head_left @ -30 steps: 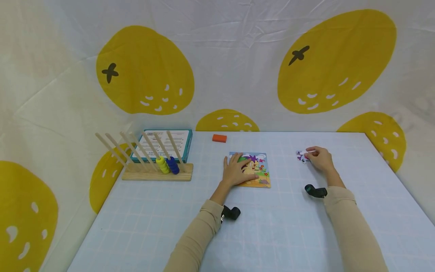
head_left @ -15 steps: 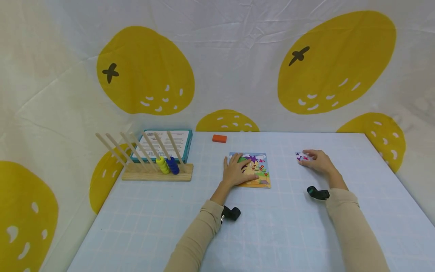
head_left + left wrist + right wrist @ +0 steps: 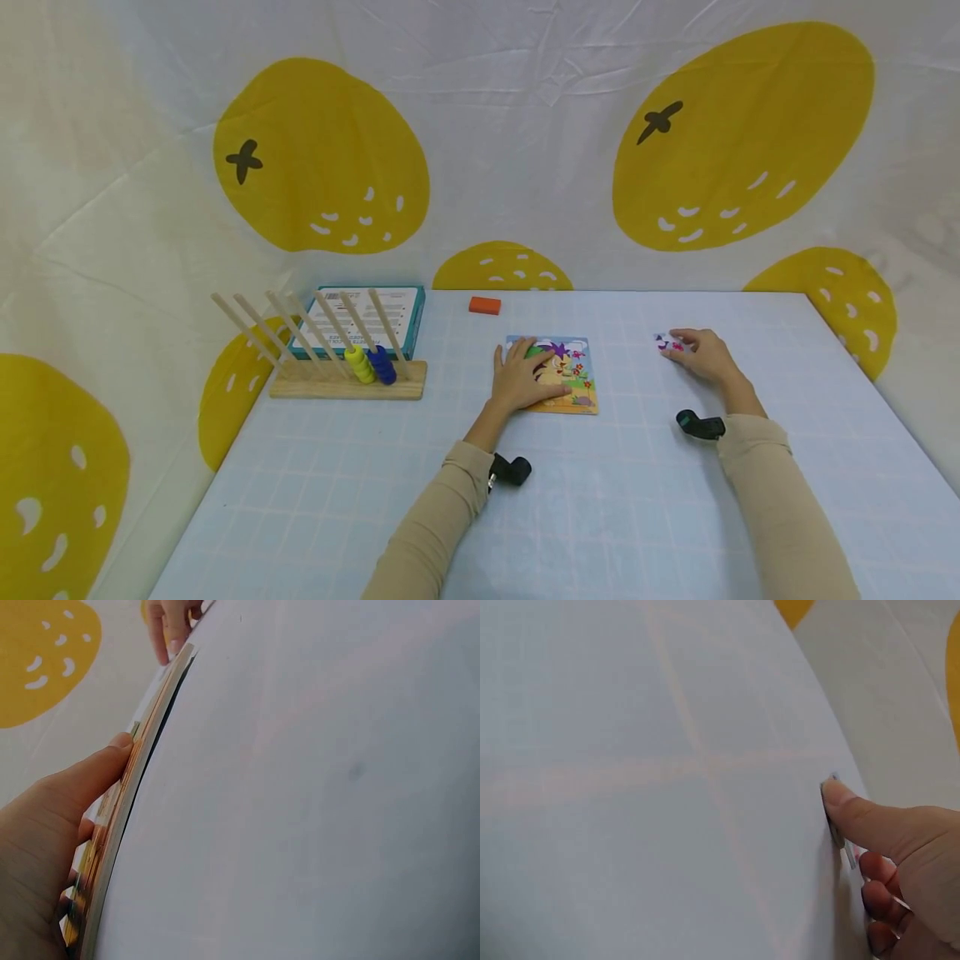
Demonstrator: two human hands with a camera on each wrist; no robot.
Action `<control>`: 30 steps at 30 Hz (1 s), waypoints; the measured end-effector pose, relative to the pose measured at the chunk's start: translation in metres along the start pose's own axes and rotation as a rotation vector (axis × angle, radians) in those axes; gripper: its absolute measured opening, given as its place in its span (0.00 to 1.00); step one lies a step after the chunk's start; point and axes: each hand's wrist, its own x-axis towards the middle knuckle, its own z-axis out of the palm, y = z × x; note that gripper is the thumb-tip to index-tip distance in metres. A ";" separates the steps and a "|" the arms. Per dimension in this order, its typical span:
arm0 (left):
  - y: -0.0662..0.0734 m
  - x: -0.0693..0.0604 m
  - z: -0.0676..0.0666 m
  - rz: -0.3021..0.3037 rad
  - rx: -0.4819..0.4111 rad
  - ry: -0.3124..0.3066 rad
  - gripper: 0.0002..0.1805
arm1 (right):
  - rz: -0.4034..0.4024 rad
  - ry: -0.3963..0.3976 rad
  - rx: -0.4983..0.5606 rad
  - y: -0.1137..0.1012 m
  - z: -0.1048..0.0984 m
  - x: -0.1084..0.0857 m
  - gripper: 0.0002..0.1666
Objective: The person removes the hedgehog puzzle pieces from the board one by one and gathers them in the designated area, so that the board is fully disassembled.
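A small square jigsaw puzzle [image 3: 585,402] with a cartoon hedgehog and flowers lies on the table in front of me. My left hand [image 3: 517,379] rests on it with the fingers spread over the picture, covering its left part. In the left wrist view, the thumb lies along the puzzle's edge [image 3: 112,832]. Off to the right, my right hand [image 3: 708,358] holds a small white and purple puzzle piece [image 3: 663,342] between thumb and fingers, close to the tabletop. The right wrist view shows the thumb on the piece's thin edge [image 3: 849,855]; its printed face is mostly hidden there.
A wooden stand [image 3: 288,387] with upright pegs carries yellow rings [image 3: 359,365] and blue rings [image 3: 382,367] at the left. Behind it lies a teal-edged box [image 3: 416,321]. An orange block [image 3: 484,306] sits near the table's back edge.
My right hand has shifted its fingers around the puzzle piece, which has turned and now shows less of its print. The left hand and the puzzle have not moved.
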 end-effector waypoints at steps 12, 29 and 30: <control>0.000 0.001 0.000 0.007 -0.011 -0.006 0.44 | 0.069 -0.061 -0.122 0.010 -0.014 0.000 0.39; -0.004 0.001 0.004 0.009 -0.017 0.000 0.44 | 0.169 -0.050 -0.167 0.004 -0.012 0.008 0.38; -0.004 0.002 0.005 0.010 -0.017 0.001 0.44 | 0.174 -0.045 -0.160 0.004 -0.012 0.008 0.39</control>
